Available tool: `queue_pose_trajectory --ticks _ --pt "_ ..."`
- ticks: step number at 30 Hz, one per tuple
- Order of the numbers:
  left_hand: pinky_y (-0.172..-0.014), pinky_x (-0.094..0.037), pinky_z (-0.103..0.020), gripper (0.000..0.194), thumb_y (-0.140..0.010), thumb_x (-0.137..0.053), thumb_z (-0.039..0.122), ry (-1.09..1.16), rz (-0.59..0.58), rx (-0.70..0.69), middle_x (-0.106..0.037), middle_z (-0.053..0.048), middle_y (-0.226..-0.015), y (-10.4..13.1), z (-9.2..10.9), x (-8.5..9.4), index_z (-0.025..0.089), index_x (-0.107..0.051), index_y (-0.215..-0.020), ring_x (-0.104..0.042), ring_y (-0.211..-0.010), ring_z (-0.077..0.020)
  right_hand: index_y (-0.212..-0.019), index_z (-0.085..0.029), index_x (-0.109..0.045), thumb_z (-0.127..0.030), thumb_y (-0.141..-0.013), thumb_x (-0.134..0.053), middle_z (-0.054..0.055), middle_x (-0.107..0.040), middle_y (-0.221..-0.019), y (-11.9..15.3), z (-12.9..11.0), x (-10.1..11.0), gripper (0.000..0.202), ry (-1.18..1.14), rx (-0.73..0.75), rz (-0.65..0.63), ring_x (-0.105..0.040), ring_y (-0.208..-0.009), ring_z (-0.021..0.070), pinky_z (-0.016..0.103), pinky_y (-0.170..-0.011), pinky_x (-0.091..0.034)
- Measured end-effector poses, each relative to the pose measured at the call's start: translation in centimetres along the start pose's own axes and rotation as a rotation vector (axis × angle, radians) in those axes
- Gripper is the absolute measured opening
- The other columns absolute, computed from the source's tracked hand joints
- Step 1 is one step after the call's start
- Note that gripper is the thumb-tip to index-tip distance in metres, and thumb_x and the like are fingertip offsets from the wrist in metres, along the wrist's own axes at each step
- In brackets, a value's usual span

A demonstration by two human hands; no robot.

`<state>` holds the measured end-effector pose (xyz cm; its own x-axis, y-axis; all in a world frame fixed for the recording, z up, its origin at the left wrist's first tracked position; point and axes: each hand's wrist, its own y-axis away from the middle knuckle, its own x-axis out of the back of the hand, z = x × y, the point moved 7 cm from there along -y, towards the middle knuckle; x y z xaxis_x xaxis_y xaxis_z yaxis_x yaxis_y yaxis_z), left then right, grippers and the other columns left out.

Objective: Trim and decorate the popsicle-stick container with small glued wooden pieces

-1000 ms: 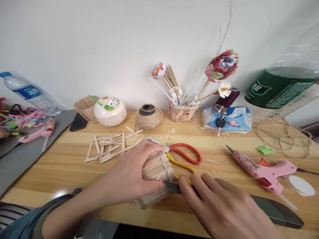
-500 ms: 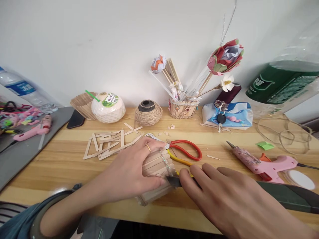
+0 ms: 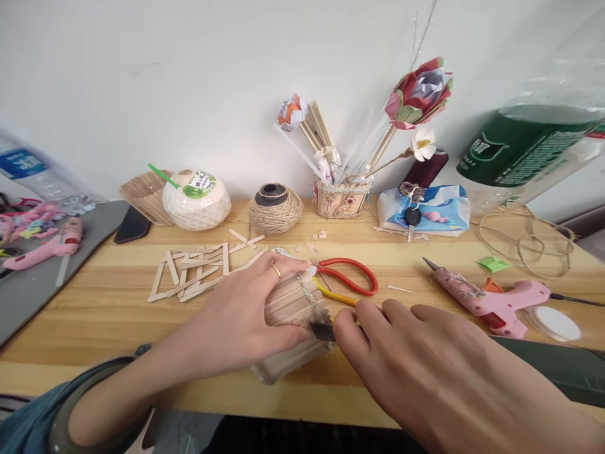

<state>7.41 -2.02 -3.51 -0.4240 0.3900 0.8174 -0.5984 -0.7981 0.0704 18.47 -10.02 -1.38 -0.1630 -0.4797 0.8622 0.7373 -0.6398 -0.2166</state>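
Observation:
A small box made of craft sticks [image 3: 289, 304], with a band of glittery trim near one end, lies tilted on the table. My left hand [image 3: 246, 315] is wrapped over it, thumb along its near edge. In my right hand [image 3: 406, 359] is a knife [image 3: 322, 331]; its dark blade touches the box's edge by the trim, close to my left thumb. The knife's handle is hidden in my fist. Just behind the box lies a tool with red and yellow handles [image 3: 347, 261], its working end partly covered by my left hand.
Loose craft sticks [image 3: 225, 257] lie to the left. Behind stand a twine spool [image 3: 276, 211], a wrapped coconut [image 3: 196, 205] and a stick basket of paper flowers [image 3: 341, 200]. A pink glue gun [image 3: 513, 304] with a cord rests at right, near a green bottle [image 3: 524, 148].
The view has shifted slightly, so the background sits a little further left and higher. The knife blade's angle against the box has changed slightly; both hands keep their hold.

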Motion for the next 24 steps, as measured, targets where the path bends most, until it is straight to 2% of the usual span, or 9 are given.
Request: queue_pose_trajectory --ticks 13,17,24 --pt "-0.096 -0.039 -0.045 0.056 -0.074 -0.064 0.039 0.011 -0.008 0.014 -0.050 -0.006 -0.130 -0.1 -0.3 0.1 0.025 -0.045 -0.125 -0.050 -0.116 -0.0287 -0.086 -0.017 -0.060 -0.003 -0.075 -0.037 0.005 -0.054 -0.060 0.3 -1.1 -0.8 0.030 0.082 -0.132 -0.029 -0.046 -0.046 0.0170 0.030 -0.043 -0.028" --pt "-0.100 -0.036 -0.047 0.057 -0.074 -0.063 0.040 0.029 -0.013 0.023 -0.048 -0.006 -0.133 -0.1 -0.5 0.1 0.024 -0.045 -0.126 -0.047 -0.119 -0.0287 -0.094 -0.013 -0.061 0.000 -0.079 -0.033 0.005 -0.056 -0.062 0.4 -1.4 -1.0 0.035 0.110 -0.188 0.016 -0.048 -0.048 0.0163 0.030 -0.044 -0.031" --pt "-0.101 -0.035 -0.047 0.058 -0.074 -0.061 0.040 0.058 -0.008 0.047 -0.048 -0.007 -0.134 0.0 -0.8 0.1 0.022 -0.044 -0.127 -0.046 -0.121 -0.0291 -0.097 -0.010 -0.062 -0.001 -0.083 -0.037 0.003 -0.054 -0.061 0.5 -1.7 -1.3 0.030 0.110 -0.267 0.064 -0.049 -0.049 0.0145 0.030 -0.048 -0.030"
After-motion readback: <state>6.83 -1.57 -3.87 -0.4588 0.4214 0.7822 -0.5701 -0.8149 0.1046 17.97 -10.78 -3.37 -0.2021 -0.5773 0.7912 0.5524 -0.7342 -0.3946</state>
